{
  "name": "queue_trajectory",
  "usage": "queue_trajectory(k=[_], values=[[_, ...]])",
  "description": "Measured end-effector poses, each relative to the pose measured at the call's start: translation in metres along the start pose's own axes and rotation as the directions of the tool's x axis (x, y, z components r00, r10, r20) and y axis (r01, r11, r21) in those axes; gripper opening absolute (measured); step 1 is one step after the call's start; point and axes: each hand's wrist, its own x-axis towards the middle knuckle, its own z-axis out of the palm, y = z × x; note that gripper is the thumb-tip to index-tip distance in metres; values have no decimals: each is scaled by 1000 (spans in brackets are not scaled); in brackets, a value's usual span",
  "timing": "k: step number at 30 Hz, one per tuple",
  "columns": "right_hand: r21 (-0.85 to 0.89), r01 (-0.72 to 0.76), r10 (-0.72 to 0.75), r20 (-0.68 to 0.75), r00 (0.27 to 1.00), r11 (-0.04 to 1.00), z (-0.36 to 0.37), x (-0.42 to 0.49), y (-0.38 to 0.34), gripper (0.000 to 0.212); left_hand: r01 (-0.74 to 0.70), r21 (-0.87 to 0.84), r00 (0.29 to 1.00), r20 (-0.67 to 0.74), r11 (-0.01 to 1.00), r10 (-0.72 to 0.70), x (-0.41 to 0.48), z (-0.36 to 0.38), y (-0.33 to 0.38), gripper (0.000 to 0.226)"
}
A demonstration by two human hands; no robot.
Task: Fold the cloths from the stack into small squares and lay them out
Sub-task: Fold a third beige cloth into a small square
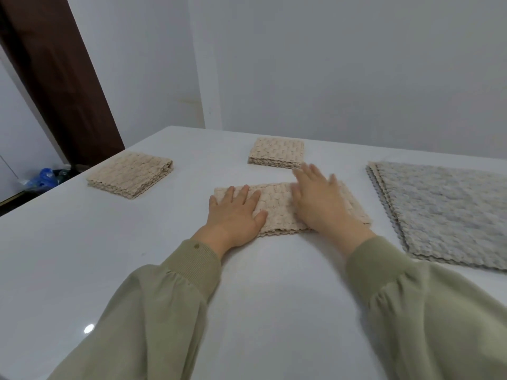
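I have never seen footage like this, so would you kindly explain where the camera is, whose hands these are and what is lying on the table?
There is no machine here. A person wears one wide-angle camera on the head, looking forward and down, so the arms in green sleeves are their own. The left hand and right hand both lie flat, fingers straight, pressing a partly folded beige cloth onto the white table. Nothing is gripped. The right hand is a little blurred. Two finished pieces lie further off: the left square and the far square. On the right sits the stack of unfolded cloths, grey on top.
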Motion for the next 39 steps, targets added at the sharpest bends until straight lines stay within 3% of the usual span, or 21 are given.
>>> queue_trajectory(k=[1,3,5,7,11,14,17,20,23,31,35,39], values=[[72,62,-62,-8,998,995,0,0,-14,47,1,3,1000,1,1000,-1,0,0,0,60],[96,123,-133,109,985,988,9,-1,-32,48,5,-4,1000,3,1000,-5,1,0,-1,60],[4,108,-105,247,963,994,20,1,-24,50,7,-12,1000,5,1000,-7,1,1,-2,60],[-49,13,2,280,960,999,18,5,3,51,4,-23,1000,11,1000,-4,0,0,-3,60],[-100,-139,162,273,948,985,7,6,48,52,34,-24,999,36,999,-33,2,-7,-1,57],[-131,-174,197,195,961,976,4,4,43,52,46,-29,982,-183,999,-51,10,-18,18,49],[-167,-151,158,28,987,974,0,6,27,51,-84,-1,933,-351,996,78,15,-17,39,45],[-109,-31,44,114,992,994,9,3,18,50,-151,-54,967,-216,987,136,22,-7,45,50],[-65,-34,49,250,967,997,15,5,23,51,-112,-79,993,-52,991,108,29,0,43,54],[-63,-185,195,268,943,981,6,3,52,53,32,-81,999,18,996,-31,14,-2,-24,56],[-44,-251,254,106,961,967,7,-5,62,54,55,-97,998,-26,994,-58,-4,0,-43,57],[-21,-199,195,-102,975,980,4,-17,49,56,-74,-233,969,-247,970,15,-17,-3,-42,51]])
